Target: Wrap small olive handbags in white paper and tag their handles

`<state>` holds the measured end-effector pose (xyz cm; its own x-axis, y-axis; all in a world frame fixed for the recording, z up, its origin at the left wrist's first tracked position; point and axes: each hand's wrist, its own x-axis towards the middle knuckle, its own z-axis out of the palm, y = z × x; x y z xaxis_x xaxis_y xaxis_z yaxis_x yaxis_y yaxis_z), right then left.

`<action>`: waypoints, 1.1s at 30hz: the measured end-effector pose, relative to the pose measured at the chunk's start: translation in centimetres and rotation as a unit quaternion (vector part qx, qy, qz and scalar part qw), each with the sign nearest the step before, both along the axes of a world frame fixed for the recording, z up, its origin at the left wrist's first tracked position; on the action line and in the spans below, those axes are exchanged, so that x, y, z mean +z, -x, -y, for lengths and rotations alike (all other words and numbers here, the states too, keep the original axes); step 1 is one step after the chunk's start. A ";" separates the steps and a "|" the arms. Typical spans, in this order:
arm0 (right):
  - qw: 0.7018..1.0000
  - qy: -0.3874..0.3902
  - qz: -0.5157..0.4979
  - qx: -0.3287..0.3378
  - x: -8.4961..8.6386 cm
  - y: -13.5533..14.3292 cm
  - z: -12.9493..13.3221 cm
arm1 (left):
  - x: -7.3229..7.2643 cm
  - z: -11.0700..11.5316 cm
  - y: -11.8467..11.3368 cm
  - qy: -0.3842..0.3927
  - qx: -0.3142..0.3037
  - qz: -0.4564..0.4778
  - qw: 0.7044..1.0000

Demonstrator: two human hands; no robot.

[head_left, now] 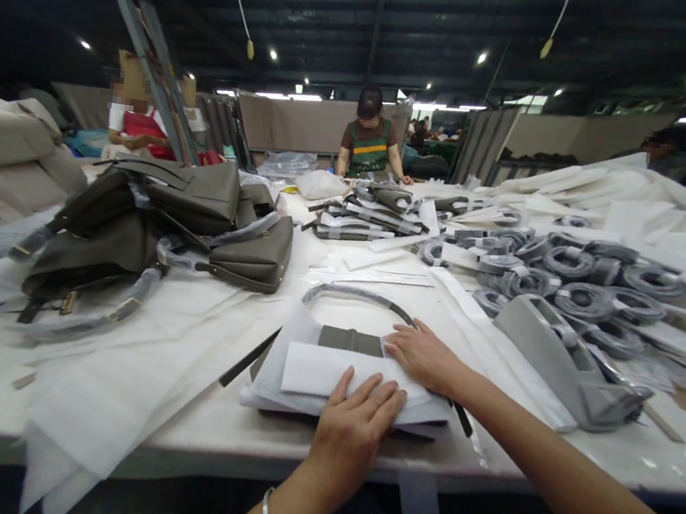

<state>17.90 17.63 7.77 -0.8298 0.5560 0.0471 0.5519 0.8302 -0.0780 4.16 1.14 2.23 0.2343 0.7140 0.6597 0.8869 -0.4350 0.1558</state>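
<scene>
A dark olive handbag [352, 341] lies flat on the table in front of me, mostly hidden by white wrapping sheet. Its plastic-wrapped handle [356, 292] arches away from me. Across the bag is a folded white padding sheet [308, 369]. My left hand [357, 419] rests flat on this sheet, its fingers stretched out and slightly spread. On the far right side of the bag, my right hand [422, 355] lies with extended fingers at the edge of the olive part. Neither hand grips anything that shows.
Olive bags [163, 215] are piled at the left, beside loose white sheets [115, 378]. Coiled, wrapped straps [569, 261] and a grey tape dispenser [563, 365] sit at the right. Across the table, a person in a green apron [369, 150] works.
</scene>
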 end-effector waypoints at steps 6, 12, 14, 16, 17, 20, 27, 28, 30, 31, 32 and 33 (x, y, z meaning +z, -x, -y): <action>0.996 -0.068 0.022 0.049 -0.9 -0.7 0.6 | -0.7 0.0 -0.1 -0.022 0.012 -0.008 1.000; 0.997 -0.036 -0.007 0.068 -1.1 -1.4 0.1 | -0.8 -0.2 -0.2 -0.019 0.007 0.001 1.000; 0.996 -0.055 0.014 0.071 -0.9 -1.4 0.3 | -0.8 -0.2 -0.2 -0.013 0.004 0.015 1.000; 0.995 -0.064 0.036 0.061 -0.5 -1.2 0.3 | -0.8 -0.2 -0.3 -0.011 0.000 0.032 0.999; 0.996 -0.056 0.045 0.050 -0.3 -1.0 0.2 | -0.8 -0.2 -0.3 -0.013 -0.001 0.041 0.999; 0.998 -0.009 0.064 0.015 0.6 -0.3 -0.4 | -0.9 -0.2 -0.4 -0.020 0.000 0.058 0.998; 1.000 0.007 0.012 0.008 0.3 -0.1 0.4 | -0.8 -0.1 -0.4 0.003 0.004 0.044 0.999; 1.000 0.003 0.003 0.013 -0.1 -0.2 0.8 | -0.8 0.0 -0.4 0.008 0.004 0.042 0.999; 1.000 -0.005 0.002 0.013 -0.5 -0.3 1.5 | -0.7 0.0 -0.4 0.014 0.005 0.037 0.999; 1.000 -0.009 0.009 0.006 -0.5 -0.3 1.7 | -0.7 0.1 -0.4 0.015 0.006 0.032 0.999; 1.000 -0.010 0.019 -0.002 -0.5 -0.3 1.9 | -0.6 0.1 -0.4 0.015 0.010 0.028 0.999; 0.999 -0.009 0.030 -0.010 -0.4 -0.1 2.0 | -0.6 0.1 -0.4 0.014 0.013 0.022 1.000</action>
<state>18.02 15.60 7.42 -0.8206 0.5714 0.0083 0.5710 0.8204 -0.0294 4.59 1.02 1.61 0.1853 0.7381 0.6487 0.8900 -0.4059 0.2076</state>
